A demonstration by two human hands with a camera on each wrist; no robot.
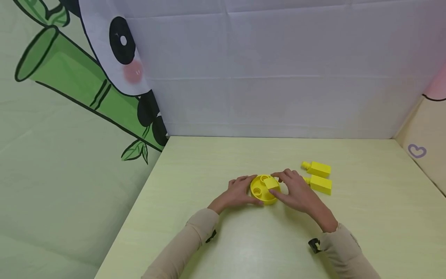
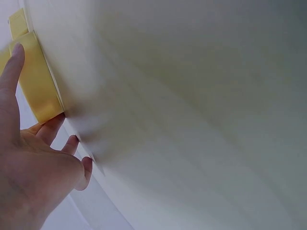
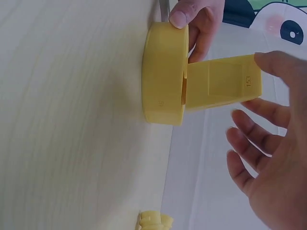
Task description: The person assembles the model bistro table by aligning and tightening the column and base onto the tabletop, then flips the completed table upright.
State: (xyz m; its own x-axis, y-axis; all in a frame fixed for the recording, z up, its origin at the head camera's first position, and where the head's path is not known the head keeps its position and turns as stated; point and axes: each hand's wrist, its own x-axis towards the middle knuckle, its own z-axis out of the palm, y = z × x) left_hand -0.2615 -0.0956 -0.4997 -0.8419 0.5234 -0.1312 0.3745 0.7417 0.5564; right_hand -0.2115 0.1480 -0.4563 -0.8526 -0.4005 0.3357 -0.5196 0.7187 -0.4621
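A round yellow base (image 1: 267,200) with raised rim and ring-shaped sockets lies flat on the table. My left hand (image 1: 240,190) grips it from the left, thumb at the near side and fingers at the far side. On the base's right part stands a yellow block (image 3: 221,84), slightly tilted in the right wrist view, its lower end hidden by the rim. The thumb and a finger of my right hand (image 1: 297,192) pinch its top; the other fingers hang loosely beside it. Two ring sockets (image 1: 257,192) show beside the block.
Two more yellow blocks with knobbed ends, a far one (image 1: 318,169) and a near one (image 1: 321,185), lie to the right of the base; my right hand partly covers the near one's knob. A pale wooden table (image 1: 223,159) meets fabric walls at the back and left.
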